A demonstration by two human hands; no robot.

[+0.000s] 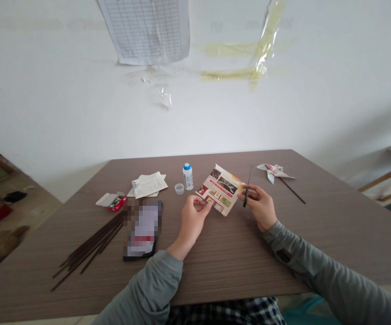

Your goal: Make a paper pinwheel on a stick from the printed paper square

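Observation:
A square of printed paper (223, 184), with small pictures and red strips, is tilted above the middle of the table. My left hand (195, 216) pinches its lower left edge between thumb and fingers. At its right corner is my right hand (259, 205), its fingers closed round dark-handled scissors (246, 195). The scissors' thin blade points up, just right of the paper. Whether my right fingers also grip the paper corner is hard to tell.
Left of the paper stand a blue-capped bottle (188, 177) and a small clear cup (179, 188). Farther left lie paper sheets (150, 185), a small red box (116, 203), a phone (144, 230) and dark sticks (94, 243). A paper pinwheel (275, 172) lies at the back right.

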